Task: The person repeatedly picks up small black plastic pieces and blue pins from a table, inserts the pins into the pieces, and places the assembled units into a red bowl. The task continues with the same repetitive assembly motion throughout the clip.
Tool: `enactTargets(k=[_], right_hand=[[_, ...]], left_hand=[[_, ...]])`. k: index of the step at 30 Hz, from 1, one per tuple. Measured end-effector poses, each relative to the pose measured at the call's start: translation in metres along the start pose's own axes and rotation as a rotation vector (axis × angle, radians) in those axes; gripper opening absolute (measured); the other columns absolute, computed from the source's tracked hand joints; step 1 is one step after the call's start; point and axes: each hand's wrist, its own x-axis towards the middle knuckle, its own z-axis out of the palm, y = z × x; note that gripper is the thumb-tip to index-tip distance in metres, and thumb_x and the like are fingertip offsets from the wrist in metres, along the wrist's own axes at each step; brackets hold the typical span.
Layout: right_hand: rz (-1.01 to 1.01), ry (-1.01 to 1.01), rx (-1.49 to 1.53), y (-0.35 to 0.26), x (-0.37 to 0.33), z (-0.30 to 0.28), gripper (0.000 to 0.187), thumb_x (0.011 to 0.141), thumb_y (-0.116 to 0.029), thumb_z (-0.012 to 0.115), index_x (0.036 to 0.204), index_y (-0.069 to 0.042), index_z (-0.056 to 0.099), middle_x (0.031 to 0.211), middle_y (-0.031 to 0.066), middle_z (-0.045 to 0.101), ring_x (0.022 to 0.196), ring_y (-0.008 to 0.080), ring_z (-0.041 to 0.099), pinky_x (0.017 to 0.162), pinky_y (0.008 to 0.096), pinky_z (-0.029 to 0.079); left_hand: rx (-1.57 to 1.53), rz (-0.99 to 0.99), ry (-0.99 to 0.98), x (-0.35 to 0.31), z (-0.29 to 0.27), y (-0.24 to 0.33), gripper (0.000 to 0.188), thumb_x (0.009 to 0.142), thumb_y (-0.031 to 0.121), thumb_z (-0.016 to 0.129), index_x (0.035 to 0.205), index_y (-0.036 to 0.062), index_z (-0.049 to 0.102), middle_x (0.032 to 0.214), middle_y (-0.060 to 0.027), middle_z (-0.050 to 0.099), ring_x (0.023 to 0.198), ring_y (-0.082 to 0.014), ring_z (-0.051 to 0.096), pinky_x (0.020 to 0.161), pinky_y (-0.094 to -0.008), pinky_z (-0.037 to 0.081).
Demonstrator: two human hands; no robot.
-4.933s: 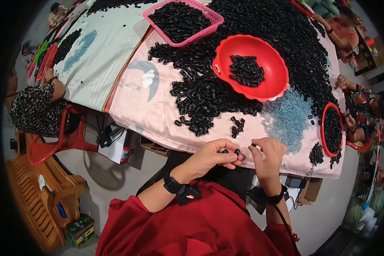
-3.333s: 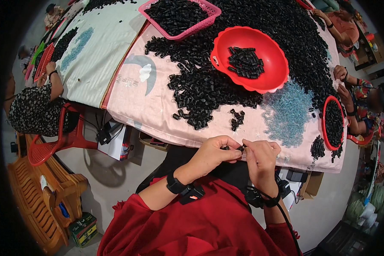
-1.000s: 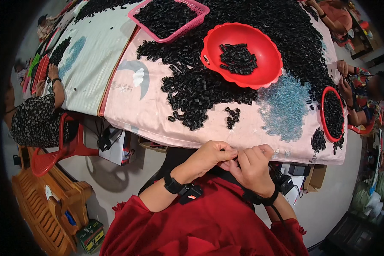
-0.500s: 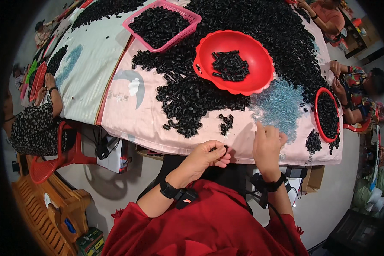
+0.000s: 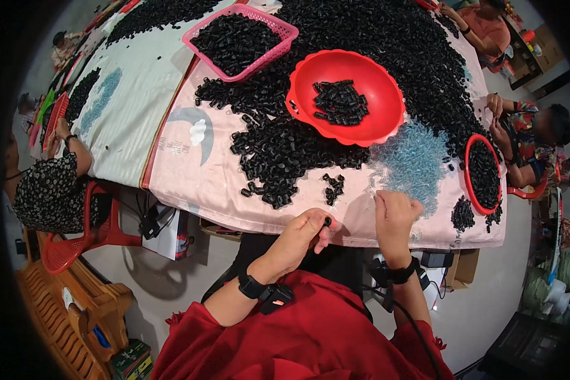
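Between the thumb and fingers of my left hand (image 5: pixel 301 237) is a small black plastic cap (image 5: pixel 327 221), its round end showing, just over the table's near edge. My right hand (image 5: pixel 396 218) is at the near side of a heap of tiny clear bluish pieces (image 5: pixel 415 161). Its fingers are curled together, and whatever they pinch is too small to make out. A few loose black caps (image 5: pixel 334 189) lie between my hands and a large spread of black caps (image 5: pixel 269 161). Beyond these, a red scalloped bowl (image 5: pixel 386 95) holds a small mound of black pieces.
A pink basket (image 5: pixel 289 43) full of black pieces stands at the far left. To the right is a red-rimmed round container (image 5: pixel 467 168), also filled with them. Co-workers sit at the left (image 5: pixel 57 196) and right (image 5: pixel 538 136). A red chair (image 5: pixel 107 221) stands at lower left.
My right hand has drawn back slightly from the clear pieces and its fingers have curled in. The black cap in my left hand now shows its round end.
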Motion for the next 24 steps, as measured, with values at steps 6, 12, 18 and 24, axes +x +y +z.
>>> enactTargets(k=[6,12,18,24], right_hand=[[-0.052,-0.017,-0.145,-0.006,0.010,0.006,0.015,0.089,-0.006,0.077,0.100,-0.012,0.069,0.097,0.0027,0.066,0.094,0.0237,0.062,0.092,0.0421,0.034],[-0.032,0.036,-0.082,-0.012,0.010,0.001,0.015,0.089,-0.012,0.078,0.100,-0.013,0.068,0.095,0.0039,0.067,0.091,0.0240,0.062,0.092,0.0444,0.035],[-0.013,0.019,0.017,-0.008,-0.003,-0.005,0.016,0.088,-0.007,0.077,0.099,-0.011,0.066,0.092,0.0027,0.067,0.086,0.0232,0.062,0.094,0.0434,0.035],[-0.026,0.023,0.054,-0.011,-0.005,-0.010,0.019,0.087,-0.003,0.077,0.100,-0.008,0.065,0.093,0.0028,0.067,0.083,0.0216,0.062,0.094,0.0435,0.035]], left_hand=[[-0.197,-0.100,-0.053,-0.003,0.002,0.011,0.051,0.116,0.047,0.046,0.119,-0.0005,0.064,0.087,0.0008,0.059,0.078,-0.0098,0.060,0.067,-0.0258,0.052],[-0.224,-0.039,-0.069,0.004,-0.009,-0.004,0.051,0.116,0.046,0.046,0.124,-0.0014,0.064,0.088,-0.0009,0.061,0.078,-0.0108,0.060,0.066,-0.0264,0.052],[-0.280,-0.105,-0.171,0.010,-0.014,0.009,0.042,0.114,0.036,0.053,0.133,-0.0003,0.061,0.102,-0.0057,0.070,0.092,-0.0165,0.073,0.071,-0.0270,0.061],[-0.130,-0.031,-0.029,0.036,-0.005,0.060,0.029,0.110,0.017,0.060,0.136,0.0036,0.063,0.118,-0.0086,0.071,0.096,-0.0166,0.074,0.078,-0.0299,0.063]])
